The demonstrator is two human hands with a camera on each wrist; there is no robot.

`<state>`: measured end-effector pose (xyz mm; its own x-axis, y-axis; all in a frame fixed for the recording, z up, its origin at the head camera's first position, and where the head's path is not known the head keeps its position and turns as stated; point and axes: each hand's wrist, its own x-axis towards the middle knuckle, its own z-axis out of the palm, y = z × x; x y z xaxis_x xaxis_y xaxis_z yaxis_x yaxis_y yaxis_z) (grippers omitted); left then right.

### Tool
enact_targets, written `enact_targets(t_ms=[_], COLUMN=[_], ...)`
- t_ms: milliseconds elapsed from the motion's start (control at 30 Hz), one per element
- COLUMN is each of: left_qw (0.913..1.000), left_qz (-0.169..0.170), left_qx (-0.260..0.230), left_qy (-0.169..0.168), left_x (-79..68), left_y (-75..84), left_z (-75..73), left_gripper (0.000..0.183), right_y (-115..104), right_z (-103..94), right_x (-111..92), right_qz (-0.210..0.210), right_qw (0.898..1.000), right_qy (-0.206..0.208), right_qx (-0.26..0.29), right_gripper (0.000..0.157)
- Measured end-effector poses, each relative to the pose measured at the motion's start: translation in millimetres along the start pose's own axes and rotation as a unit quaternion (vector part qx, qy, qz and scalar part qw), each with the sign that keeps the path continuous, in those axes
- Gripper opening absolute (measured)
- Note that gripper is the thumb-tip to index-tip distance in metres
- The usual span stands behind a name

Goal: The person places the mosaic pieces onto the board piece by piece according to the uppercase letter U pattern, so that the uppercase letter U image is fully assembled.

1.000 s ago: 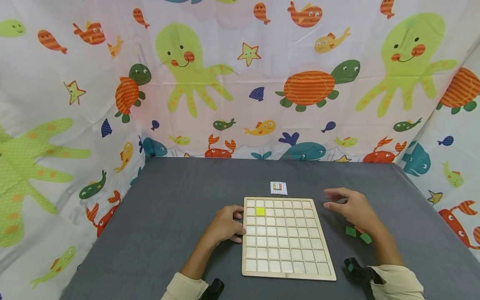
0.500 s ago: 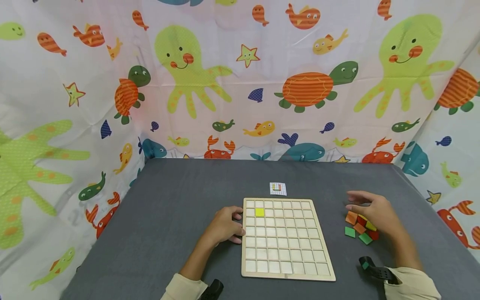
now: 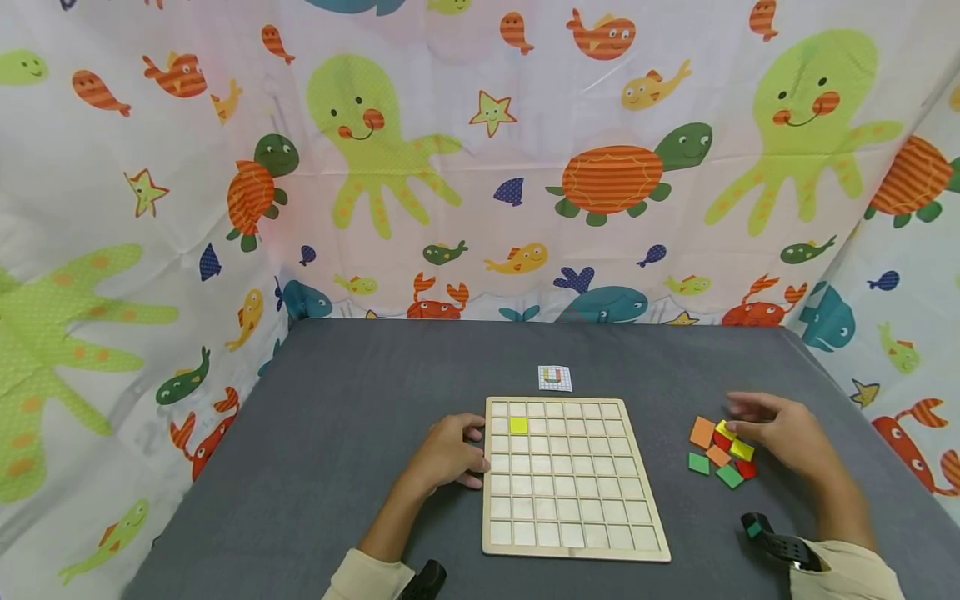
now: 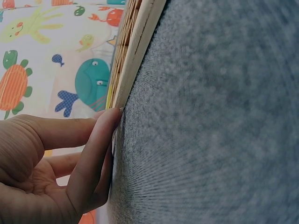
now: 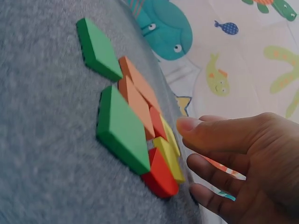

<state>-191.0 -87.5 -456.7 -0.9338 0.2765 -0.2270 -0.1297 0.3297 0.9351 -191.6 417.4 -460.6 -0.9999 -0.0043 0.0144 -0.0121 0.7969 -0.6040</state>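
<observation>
A wooden grid board (image 3: 571, 485) lies on the table with one yellow square tile (image 3: 518, 425) in the second row, second column. My left hand (image 3: 453, 450) rests at the board's left edge; in the left wrist view the thumb tip (image 4: 114, 114) touches that edge. Over on the right lies a loose group of green tiles (image 5: 124, 130), orange tiles (image 3: 702, 432), red tiles (image 5: 160, 175) and yellow tiles (image 3: 742, 450). My right hand (image 3: 787, 433) hovers at the group's right side, fingers relaxed, holding nothing, thumb close to the yellow tiles.
Just beyond the board's far edge sits a small gridded card (image 3: 554, 377) showing a coloured U shape. A dark grey cloth (image 3: 360, 392) covers the table. Printed curtains (image 3: 465, 183) with sea animals stand behind and on both sides.
My right hand has moved right, from beside the board's upper right to the right side of the loose tiles, uncovering them. My left hand and the board stay put.
</observation>
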Motion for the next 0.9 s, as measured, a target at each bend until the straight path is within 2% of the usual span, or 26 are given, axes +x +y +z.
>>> enact_targets(t_ms=[200,433,633,900], left_qw=[1.0,1.0,1.0,1.0], left_qz=[0.004,0.004,0.005,0.006], left_qx=[-0.001,-0.003,0.0,0.003], left_qy=[0.004,0.006,0.005,0.005], left_x=[-0.4,-1.4,-1.9,-1.5], left_y=[1.1,1.1,1.3,0.9], left_z=[-0.2,-0.1,-0.5,-0.8], left_gripper=[0.071,0.071,0.071,0.07], right_y=[4.8,7.0,7.9,8.6], right_z=[1.2,5.8,6.6,3.7], right_x=[2.6,2.8,4.1,3.7], right_qz=[0.012,0.017,0.023,0.026], right_qw=[1.0,1.0,1.0,1.0], right_qy=[-0.011,0.01,0.01,0.001], right_qx=[-0.008,-0.018,-0.014,-0.011], right_gripper=[0.055,0.051,0.054,0.049])
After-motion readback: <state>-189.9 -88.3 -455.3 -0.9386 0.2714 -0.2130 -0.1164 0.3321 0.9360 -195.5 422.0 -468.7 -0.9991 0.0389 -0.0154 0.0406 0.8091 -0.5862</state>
